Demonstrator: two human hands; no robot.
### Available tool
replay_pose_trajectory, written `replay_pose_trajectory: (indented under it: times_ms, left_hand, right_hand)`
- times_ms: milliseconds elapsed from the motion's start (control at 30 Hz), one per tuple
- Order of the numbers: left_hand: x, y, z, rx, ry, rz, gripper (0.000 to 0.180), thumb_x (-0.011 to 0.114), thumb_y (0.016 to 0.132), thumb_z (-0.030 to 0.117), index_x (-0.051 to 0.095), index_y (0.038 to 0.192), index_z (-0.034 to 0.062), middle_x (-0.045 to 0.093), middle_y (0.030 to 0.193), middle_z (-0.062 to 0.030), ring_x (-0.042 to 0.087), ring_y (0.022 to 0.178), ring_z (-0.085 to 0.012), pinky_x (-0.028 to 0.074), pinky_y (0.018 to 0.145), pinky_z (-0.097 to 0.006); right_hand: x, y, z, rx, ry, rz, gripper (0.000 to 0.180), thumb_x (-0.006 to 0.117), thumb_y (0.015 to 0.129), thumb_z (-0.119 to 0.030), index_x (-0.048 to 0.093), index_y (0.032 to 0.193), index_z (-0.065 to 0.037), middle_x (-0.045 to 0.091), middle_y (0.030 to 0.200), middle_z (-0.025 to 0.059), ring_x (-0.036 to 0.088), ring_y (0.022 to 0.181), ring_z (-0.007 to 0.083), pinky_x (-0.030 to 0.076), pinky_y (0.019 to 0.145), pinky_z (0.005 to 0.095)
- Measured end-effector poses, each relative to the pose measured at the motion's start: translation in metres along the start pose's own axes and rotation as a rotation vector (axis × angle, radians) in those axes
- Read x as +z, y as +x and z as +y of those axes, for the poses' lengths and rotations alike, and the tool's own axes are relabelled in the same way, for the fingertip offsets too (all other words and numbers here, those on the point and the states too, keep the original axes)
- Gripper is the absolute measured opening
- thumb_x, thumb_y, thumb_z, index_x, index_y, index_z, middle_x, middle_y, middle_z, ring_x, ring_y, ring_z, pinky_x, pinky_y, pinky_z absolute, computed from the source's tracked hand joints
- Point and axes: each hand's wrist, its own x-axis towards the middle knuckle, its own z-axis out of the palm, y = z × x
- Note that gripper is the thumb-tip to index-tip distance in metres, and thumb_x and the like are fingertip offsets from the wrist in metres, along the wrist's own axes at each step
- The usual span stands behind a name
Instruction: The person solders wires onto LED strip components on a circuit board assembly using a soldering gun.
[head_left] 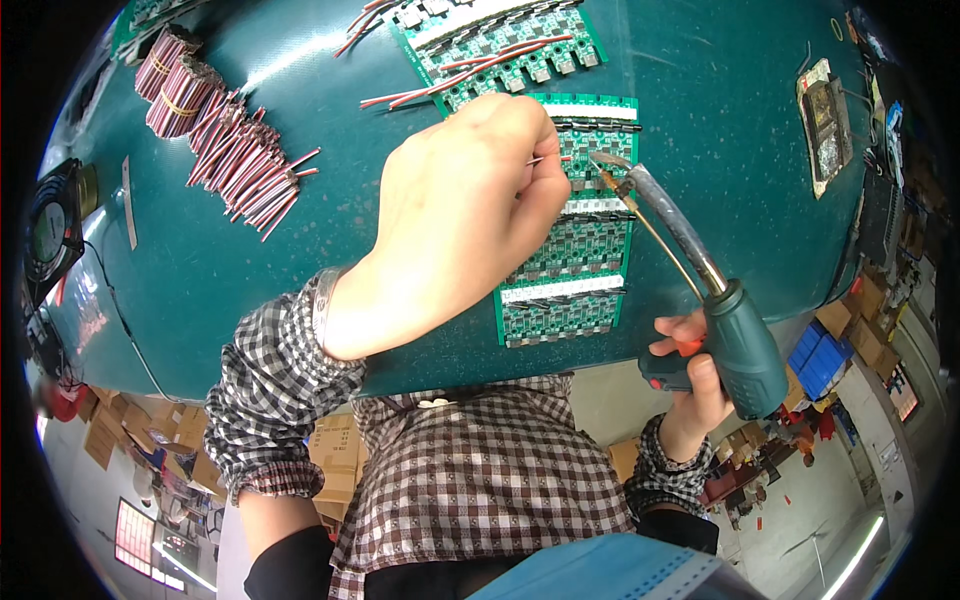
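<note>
My right hand point(690, 375) grips a dark green soldering gun point(745, 350) by its handle. Its bent metal tip and thin solder feed tube reach up and left to a green circuit board panel point(570, 260) in front of me. Over the left part of that panel, my left hand point(465, 190) pinches a thin wire point(548, 159); its red end lies at the board, just left of the iron's tip. Whether wire and tip touch, I cannot tell. A second board panel point(500, 55) lies beyond, with several red and black wires point(490, 68) across it.
At the left lie rubber-banded bundles of short wires point(180, 95) and a loose pile of them point(245, 165). A black fan point(55, 230) stands at the left edge. On the right is a worn metal soldering stand point(825, 128). The green table point(330, 230) ends at my waist.
</note>
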Motion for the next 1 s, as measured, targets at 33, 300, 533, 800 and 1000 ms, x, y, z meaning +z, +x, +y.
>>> replay_pose_trajectory:
  times_ms: [33, 300, 533, 800, 1000]
  left_hand:
    - [-0.0002, 0.0002, 0.0002, 0.0, -0.001, -0.001, 0.01, 0.064, 0.072, 0.001, 0.058, 0.079, 0.0046, 0.053, 0.069, -0.0035, 0.051, 0.056, -0.0126, 0.041, 0.05, -0.025]
    - [0.0002, 0.0013, 0.002, -0.007, 0.0, -0.019, 0.01, 0.064, 0.072, 0.001, 0.058, 0.079, 0.0049, 0.052, 0.068, -0.0035, 0.051, 0.057, -0.0126, 0.041, 0.05, -0.025]
    - [-0.0016, 0.001, 0.0016, -0.005, 0.0, -0.031, 0.01, 0.064, 0.072, 0.001, 0.058, 0.079, 0.0046, 0.052, 0.069, -0.0035, 0.05, 0.056, -0.0125, 0.04, 0.05, -0.025]
    - [-0.0005, 0.0013, 0.0013, 0.005, -0.005, -0.009, 0.01, 0.064, 0.072, 0.001, 0.058, 0.08, 0.004, 0.051, 0.068, -0.0034, 0.049, 0.056, -0.012, 0.04, 0.05, -0.025]
    - [-0.0009, 0.0014, 0.0014, 0.011, -0.005, -0.003, 0.011, 0.064, 0.072, 0.0, 0.058, 0.08, 0.0037, 0.051, 0.068, -0.0032, 0.049, 0.056, -0.0118, 0.039, 0.05, -0.024]
  right_hand:
    - [0.0007, 0.0002, -0.0002, 0.001, -0.001, 0.001, 0.048, 0.062, 0.084, -0.022, 0.05, 0.116, 0.012, 0.06, 0.09, 0.0173, 0.066, 0.082, 0.0311, 0.058, 0.058, 0.0338]
    - [0.0034, -0.0001, 0.0002, -0.012, -0.023, 0.013, 0.045, 0.061, 0.083, -0.019, 0.051, 0.115, 0.012, 0.058, 0.084, 0.0149, 0.063, 0.073, 0.0267, 0.056, 0.057, 0.0333]
    - [0.0013, -0.0012, 0.0019, -0.016, -0.031, -0.016, 0.045, 0.062, 0.082, -0.018, 0.052, 0.114, 0.012, 0.058, 0.083, 0.0145, 0.063, 0.074, 0.0257, 0.056, 0.058, 0.0334]
    - [0.0055, 0.0005, -0.0009, -0.008, -0.056, -0.003, 0.046, 0.063, 0.082, -0.02, 0.053, 0.114, 0.011, 0.058, 0.082, 0.0137, 0.062, 0.073, 0.0248, 0.056, 0.058, 0.0335]
    - [0.0051, 0.0001, -0.0001, 0.008, -0.063, 0.0, 0.046, 0.063, 0.081, -0.021, 0.053, 0.113, 0.011, 0.058, 0.083, 0.0138, 0.062, 0.073, 0.0247, 0.055, 0.058, 0.0332]
